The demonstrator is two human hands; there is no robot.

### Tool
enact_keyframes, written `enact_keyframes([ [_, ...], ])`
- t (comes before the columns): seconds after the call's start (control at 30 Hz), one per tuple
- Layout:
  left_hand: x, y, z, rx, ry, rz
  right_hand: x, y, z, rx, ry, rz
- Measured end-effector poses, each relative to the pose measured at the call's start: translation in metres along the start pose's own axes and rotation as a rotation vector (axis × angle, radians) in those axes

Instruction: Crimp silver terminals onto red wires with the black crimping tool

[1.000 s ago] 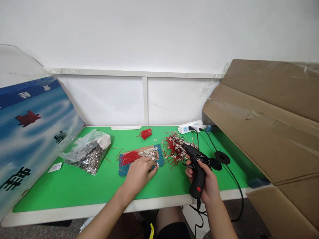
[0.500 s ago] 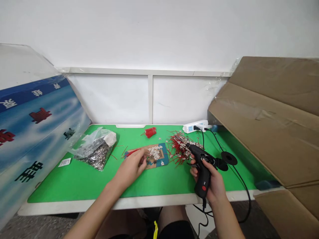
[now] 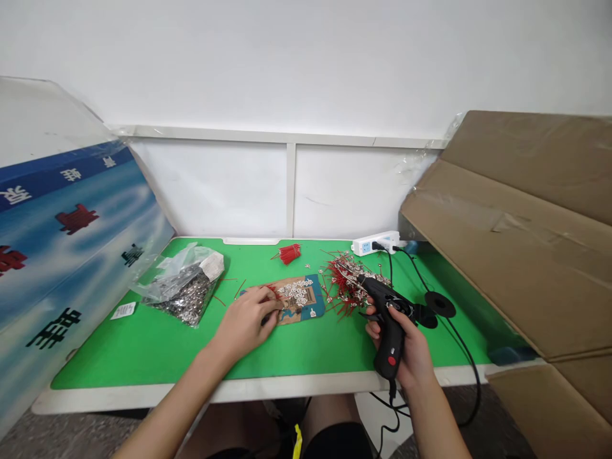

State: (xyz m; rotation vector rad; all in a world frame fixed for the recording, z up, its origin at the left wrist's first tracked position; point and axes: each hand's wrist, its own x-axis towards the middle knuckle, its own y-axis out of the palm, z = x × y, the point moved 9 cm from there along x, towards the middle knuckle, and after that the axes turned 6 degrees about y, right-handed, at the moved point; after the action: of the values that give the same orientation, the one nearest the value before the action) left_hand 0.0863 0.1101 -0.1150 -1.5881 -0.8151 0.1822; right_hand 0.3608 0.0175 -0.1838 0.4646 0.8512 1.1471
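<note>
My right hand [image 3: 406, 344] is wrapped round a black soldering gun [image 3: 389, 325], its tip pointing up and left over a heap of red wires with metal pieces [image 3: 351, 280]. A black spool [image 3: 440, 305] sits at the gun's side. On a cardboard piece with blue edges [image 3: 313, 306], several small metal pieces [image 3: 296, 292] lie in rows. My left hand [image 3: 251, 315] rests at this cardboard's left part, fingers bent and pinched at red wires [image 3: 273, 290], which they partly cover.
A plastic bag of small metal parts [image 3: 186, 290] lies at left, near a white label [image 3: 123, 310]. Behind are a red wire bundle [image 3: 289, 254] and a white power strip [image 3: 375, 243]. A printed panel [image 3: 86, 242] and a cardboard sheet [image 3: 492, 242] flank the green tabletop [image 3: 306, 354].
My left hand has shifted slightly left, its fingers now over the red wires that lay visible on the cardboard. The right hand with the soldering gun has stayed in place.
</note>
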Motion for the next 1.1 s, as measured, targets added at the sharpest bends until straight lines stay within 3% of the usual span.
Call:
enact_keyframes([
  [0.17, -0.008, -0.005, 0.006, -0.064, -0.122, -0.07, -0.002, -0.001, 0.001, -0.009, -0.003, -0.023],
  [0.37, -0.011, -0.01, 0.021, 0.048, -0.289, -0.131, -0.001, -0.002, -0.001, 0.009, 0.007, 0.0],
  [0.73, -0.009, 0.013, 0.014, -0.076, -0.288, -0.079, 0.0, -0.001, 0.0, -0.02, -0.007, -0.001],
  [0.87, -0.009, 0.007, 0.019, -0.078, -0.308, -0.083, 0.001, -0.001, 0.0, -0.034, -0.007, -0.013],
  [1.1, -0.02, -0.008, 0.042, 0.151, -0.325, -0.102, 0.0, 0.0, 0.001, -0.045, -0.004, -0.021],
])
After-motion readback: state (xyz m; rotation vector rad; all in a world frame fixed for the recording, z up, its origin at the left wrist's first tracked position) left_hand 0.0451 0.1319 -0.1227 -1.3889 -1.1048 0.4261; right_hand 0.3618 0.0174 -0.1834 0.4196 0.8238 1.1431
